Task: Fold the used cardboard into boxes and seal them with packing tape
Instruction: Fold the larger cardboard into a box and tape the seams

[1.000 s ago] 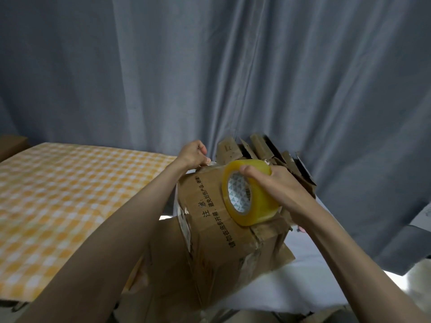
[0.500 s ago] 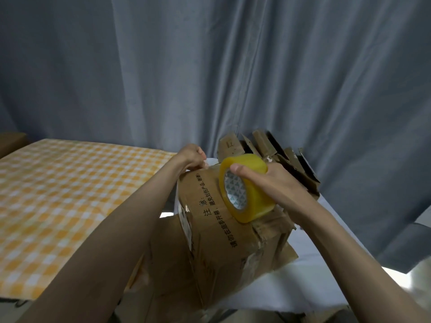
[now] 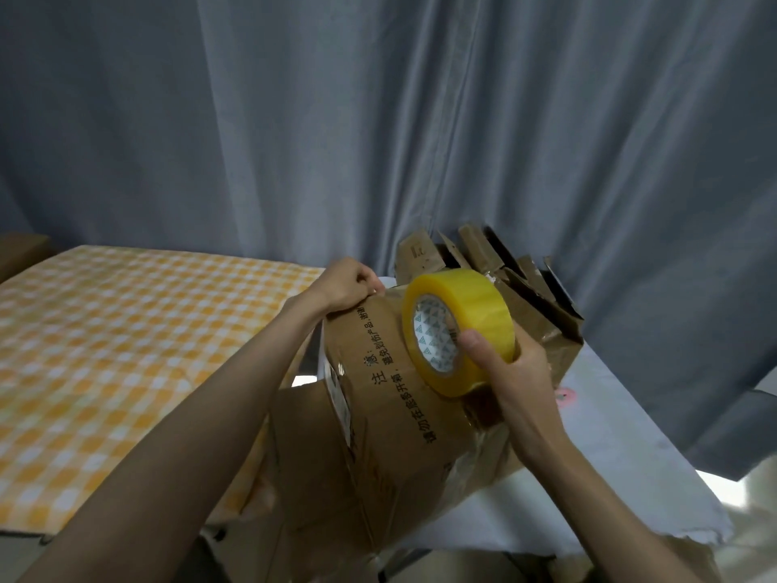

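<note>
I saw my right hand (image 3: pixel 511 372) gripping the yellow tape roll (image 3: pixel 458 330) against the cardboard box (image 3: pixel 391 397), while my left hand (image 3: pixel 347 284) pinched its far edge.

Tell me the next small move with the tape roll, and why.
Probably draw the yellow roll of packing tape nearer along the brown cardboard box. The right hand grips the roll against the box's top, while the left hand holds the far edge, steadying it.

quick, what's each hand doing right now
Left hand: fingers curled, gripping the far top edge of the brown printed cardboard box.
Right hand: holding the yellow roll of packing tape against the box.
</note>
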The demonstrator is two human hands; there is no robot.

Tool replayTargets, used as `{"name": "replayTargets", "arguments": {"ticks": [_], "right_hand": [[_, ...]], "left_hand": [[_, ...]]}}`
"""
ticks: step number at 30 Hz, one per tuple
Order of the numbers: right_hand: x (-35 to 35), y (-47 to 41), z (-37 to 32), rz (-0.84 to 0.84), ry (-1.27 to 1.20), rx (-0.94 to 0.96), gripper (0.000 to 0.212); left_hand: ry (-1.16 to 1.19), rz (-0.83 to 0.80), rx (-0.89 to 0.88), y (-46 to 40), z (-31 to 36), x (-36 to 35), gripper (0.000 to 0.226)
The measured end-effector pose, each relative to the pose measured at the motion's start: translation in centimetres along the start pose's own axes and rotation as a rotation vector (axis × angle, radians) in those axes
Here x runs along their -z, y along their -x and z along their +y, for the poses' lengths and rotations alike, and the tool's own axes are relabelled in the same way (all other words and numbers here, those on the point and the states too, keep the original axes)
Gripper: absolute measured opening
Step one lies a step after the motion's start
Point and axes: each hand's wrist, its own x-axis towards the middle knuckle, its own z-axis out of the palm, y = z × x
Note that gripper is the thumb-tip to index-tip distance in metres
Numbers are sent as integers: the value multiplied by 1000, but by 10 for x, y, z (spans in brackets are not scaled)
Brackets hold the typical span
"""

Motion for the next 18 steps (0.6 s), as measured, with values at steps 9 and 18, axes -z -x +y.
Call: {"name": "replayTargets", "arguments": {"ticks": [9, 18], "right_hand": [[-13, 14, 37, 296, 315, 91, 42], [-35, 22, 54, 557, 447, 43, 39]], "left_hand": [[34, -12, 44, 8, 1, 0, 26], [89, 20, 230, 20, 18, -5, 34]]}}
